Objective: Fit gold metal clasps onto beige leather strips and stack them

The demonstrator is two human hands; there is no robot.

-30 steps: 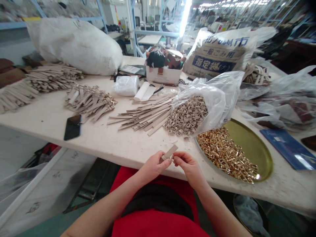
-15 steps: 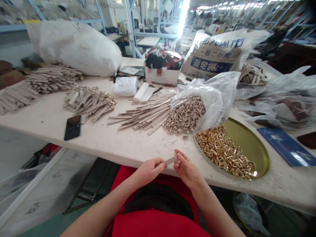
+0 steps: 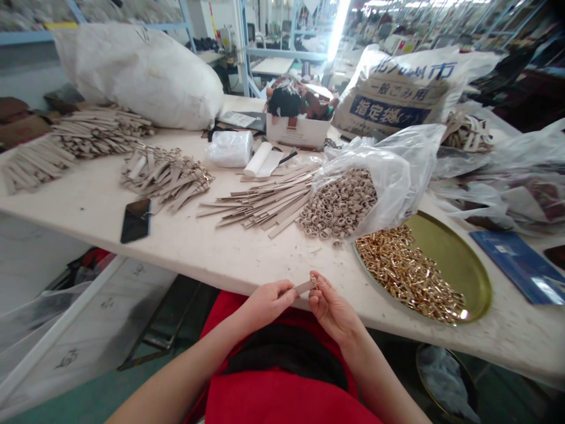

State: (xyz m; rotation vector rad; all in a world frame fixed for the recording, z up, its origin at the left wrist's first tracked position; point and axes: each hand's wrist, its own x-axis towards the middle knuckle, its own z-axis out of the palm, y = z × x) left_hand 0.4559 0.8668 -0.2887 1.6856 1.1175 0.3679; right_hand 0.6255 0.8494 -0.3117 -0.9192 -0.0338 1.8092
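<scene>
Near the table's front edge, my left hand (image 3: 274, 301) pinches one end of a short beige strap (image 3: 303, 287). My right hand (image 3: 330, 303) closes its fingertips on a small gold buckle (image 3: 313, 280) at the strap's other end; part of the buckle is hidden by the fingers. Further in on the table, beige strips (image 3: 265, 203) lie fanned out beside a heap of small beige loops (image 3: 339, 203) that spill from a clear plastic bag (image 3: 399, 171). Right of my hands, many gold buckles (image 3: 406, 277) are heaped on a round, gold-toned tray (image 3: 472, 277).
A phone (image 3: 136, 221) lies at the left, in front of bundled straps with gold fittings (image 3: 168, 176). Large white sacks (image 3: 141, 76) and a box of dark items (image 3: 298, 132) stand at the back. A blue folder (image 3: 518, 265) lies at the far right.
The view has shifted slightly, so the table's things sit a little further right. Both hands keep hold of the strap and buckle, with the right fingers barely changed.
</scene>
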